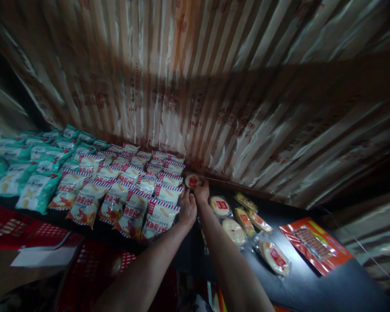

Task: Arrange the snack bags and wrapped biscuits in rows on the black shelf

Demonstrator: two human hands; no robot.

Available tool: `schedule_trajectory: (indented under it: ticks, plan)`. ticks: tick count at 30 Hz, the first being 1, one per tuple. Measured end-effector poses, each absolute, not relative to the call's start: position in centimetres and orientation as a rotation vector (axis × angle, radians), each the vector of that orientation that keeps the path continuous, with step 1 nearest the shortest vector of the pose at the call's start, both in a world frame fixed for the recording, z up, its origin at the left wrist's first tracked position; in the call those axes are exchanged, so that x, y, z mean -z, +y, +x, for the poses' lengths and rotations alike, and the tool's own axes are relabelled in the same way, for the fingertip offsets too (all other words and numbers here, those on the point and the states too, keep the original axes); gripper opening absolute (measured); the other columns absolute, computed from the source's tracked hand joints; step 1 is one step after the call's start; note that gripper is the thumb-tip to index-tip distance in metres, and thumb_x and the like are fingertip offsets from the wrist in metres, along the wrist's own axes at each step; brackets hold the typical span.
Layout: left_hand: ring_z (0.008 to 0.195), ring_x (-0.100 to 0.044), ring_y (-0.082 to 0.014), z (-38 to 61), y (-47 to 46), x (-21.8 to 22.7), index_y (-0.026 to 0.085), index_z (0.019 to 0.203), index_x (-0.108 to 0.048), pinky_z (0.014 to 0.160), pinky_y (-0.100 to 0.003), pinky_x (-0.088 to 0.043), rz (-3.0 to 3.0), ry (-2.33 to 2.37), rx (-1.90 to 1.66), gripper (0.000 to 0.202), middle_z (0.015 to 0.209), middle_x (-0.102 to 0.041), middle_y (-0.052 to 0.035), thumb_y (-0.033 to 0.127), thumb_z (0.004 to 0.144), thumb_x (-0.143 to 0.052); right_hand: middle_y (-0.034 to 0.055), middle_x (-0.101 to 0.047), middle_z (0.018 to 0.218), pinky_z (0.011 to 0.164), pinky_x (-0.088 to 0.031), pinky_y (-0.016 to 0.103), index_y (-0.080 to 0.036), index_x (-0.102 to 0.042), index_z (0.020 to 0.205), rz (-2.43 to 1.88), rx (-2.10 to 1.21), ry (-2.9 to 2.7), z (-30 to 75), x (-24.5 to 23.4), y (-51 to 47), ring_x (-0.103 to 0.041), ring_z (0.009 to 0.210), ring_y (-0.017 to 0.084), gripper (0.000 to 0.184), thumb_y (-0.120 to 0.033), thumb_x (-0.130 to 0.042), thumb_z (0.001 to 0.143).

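At the back of the dark table, both hands are at a round, flat, pale pastry in a clear wrapper with a red label. My right hand grips its right edge with curled fingers. My left hand is closed at its lower edge, the fingertips partly hidden. Just left of it stand rows of red-and-white snack bags with striped tops. To the right of my right forearm lie more wrapped round pastries, one with a red label and a plainer one.
Teal snack bags fill the left end. Small yellow-wrapped packs, a wrapped oval pastry and an orange flat packet lie on the right of the table. Red baskets stand below; striped sheeting hangs behind.
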State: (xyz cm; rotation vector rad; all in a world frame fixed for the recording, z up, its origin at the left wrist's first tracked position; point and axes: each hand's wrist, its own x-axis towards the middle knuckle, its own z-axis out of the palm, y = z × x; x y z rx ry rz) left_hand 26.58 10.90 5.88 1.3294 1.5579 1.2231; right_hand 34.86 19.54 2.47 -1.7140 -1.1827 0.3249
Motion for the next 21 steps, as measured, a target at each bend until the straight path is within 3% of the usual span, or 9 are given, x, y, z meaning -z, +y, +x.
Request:
schedule_trajectory:
  ticks: [9,21]
  plan:
    - [0.133,-0.038,-0.0231,27.4,10.1,-4.3,0.004,0.126,-0.054,0.114,-0.037,-0.027,1.478,1.615,-1.163,0.051,0.14,-0.045,-0.0177,0.007,0.079,-0.036,0.0128,-0.067,0.094,0.077,-0.047,0.033,-0.013,-0.057,0.108,-1.781,-0.324,-1.172,34.2,-2.2,20.5,-0.062,0.086,0.023,0.037,-0.025,-0.034,0.082]
    - [0.133,-0.038,-0.0235,27.1,9.9,-3.3,0.006,0.128,-0.053,0.114,-0.037,-0.028,1.565,1.589,-1.128,0.047,0.14,-0.045,-0.0162,0.011,0.083,-0.037,0.0157,-0.063,0.11,0.094,-0.04,0.04,-0.013,-0.062,0.103,-1.829,-0.22,-1.362,33.7,-2.2,21.1,-0.055,0.107,0.025,0.033,-0.016,-0.041,0.078]
